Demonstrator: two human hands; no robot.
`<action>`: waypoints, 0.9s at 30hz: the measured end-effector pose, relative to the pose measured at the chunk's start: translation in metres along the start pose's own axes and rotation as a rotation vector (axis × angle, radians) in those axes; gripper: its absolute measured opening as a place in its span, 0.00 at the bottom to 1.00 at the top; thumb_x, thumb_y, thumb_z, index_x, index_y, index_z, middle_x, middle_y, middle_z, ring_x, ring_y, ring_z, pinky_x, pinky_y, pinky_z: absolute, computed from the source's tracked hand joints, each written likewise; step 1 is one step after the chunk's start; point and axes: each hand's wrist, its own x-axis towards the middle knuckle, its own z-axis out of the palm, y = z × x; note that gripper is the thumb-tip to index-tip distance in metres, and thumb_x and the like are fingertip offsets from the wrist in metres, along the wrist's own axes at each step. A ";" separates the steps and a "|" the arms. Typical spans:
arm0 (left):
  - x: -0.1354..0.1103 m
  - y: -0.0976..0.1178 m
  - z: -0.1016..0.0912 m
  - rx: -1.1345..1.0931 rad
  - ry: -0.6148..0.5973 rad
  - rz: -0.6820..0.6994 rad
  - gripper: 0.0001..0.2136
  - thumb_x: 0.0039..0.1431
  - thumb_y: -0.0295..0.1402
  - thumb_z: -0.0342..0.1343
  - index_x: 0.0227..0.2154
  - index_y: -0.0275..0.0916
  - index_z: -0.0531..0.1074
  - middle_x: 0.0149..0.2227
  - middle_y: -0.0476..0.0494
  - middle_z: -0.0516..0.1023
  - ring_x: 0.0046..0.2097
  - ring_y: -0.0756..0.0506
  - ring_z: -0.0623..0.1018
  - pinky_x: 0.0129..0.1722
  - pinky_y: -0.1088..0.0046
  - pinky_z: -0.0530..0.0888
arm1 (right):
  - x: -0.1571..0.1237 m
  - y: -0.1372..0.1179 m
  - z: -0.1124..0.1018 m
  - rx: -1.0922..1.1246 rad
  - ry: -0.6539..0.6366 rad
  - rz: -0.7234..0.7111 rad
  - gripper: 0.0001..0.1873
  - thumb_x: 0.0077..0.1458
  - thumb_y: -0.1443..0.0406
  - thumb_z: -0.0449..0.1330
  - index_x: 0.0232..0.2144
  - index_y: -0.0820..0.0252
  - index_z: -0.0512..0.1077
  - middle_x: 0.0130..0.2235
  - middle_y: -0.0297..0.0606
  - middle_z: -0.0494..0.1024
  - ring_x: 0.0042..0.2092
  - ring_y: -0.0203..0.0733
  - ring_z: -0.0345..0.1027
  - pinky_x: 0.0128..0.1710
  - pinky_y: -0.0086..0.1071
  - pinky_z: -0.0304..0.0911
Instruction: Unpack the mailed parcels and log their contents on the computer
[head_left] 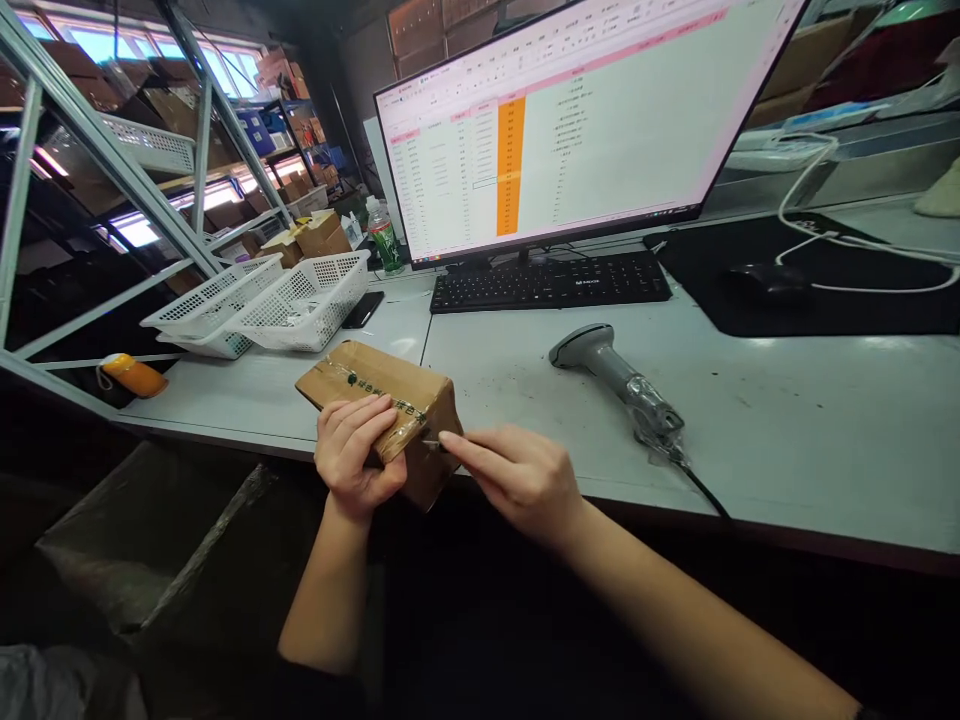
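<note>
- Grey-white flat-topped bench [787, 430]: it carries everything within reach, its front strip left to the handwork.
- Wide black-framed monitor [622, 120] showing a spreadsheet: stands at the back, turned to face the person, probably for reading while both hands are busy.
- White perforated plastic basket [330, 300]: on the left, holding small items, seemingly set aside to keep them together.
- Long black keyboard [551, 283]: lies just below the screen.
- Brown rectangular cardboard box [401, 372] with printed clear tape: at the bench's front edge, tilted, its taped end turned toward the right hand, likely for easy access.
- Grey plastic handheld scanner [611, 370]: lies right of the box, cable trailing over the edge.
- Left hand [356, 455]: fingers over the box's top, thumb lower, apparently steadying it.
- Right hand [525, 475]: narrowly pinching a small thin tool [432, 443] against the box's end; the grip hides most of it.
</note>
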 end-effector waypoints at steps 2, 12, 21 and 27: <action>0.000 0.001 0.002 0.005 0.000 -0.017 0.13 0.58 0.34 0.56 0.45 0.40 0.77 0.43 0.38 0.84 0.46 0.38 0.82 0.49 0.55 0.72 | 0.001 -0.010 0.007 0.028 0.004 -0.002 0.17 0.64 0.71 0.57 0.52 0.58 0.78 0.40 0.37 0.82 0.33 0.35 0.69 0.32 0.31 0.62; -0.004 -0.001 -0.001 -0.001 0.029 -0.011 0.13 0.58 0.37 0.54 0.44 0.43 0.76 0.42 0.41 0.84 0.44 0.37 0.83 0.46 0.55 0.73 | 0.007 0.007 0.007 -0.024 0.048 0.164 0.20 0.65 0.70 0.57 0.56 0.50 0.77 0.41 0.36 0.83 0.38 0.36 0.74 0.37 0.30 0.66; 0.012 0.037 0.036 0.237 -0.010 -0.207 0.17 0.57 0.35 0.63 0.50 0.43 0.74 0.51 0.38 0.79 0.59 0.33 0.72 0.58 0.48 0.66 | -0.009 0.004 0.017 0.578 0.081 0.674 0.17 0.69 0.58 0.52 0.52 0.59 0.76 0.33 0.38 0.80 0.29 0.37 0.73 0.26 0.30 0.69; 0.011 -0.008 -0.017 0.217 0.399 -0.144 0.15 0.63 0.36 0.56 0.52 0.49 0.73 0.51 0.44 0.78 0.68 0.35 0.63 0.70 0.40 0.47 | -0.014 -0.005 0.005 1.094 0.010 0.878 0.16 0.68 0.53 0.53 0.42 0.57 0.74 0.50 0.47 0.78 0.43 0.44 0.78 0.25 0.29 0.74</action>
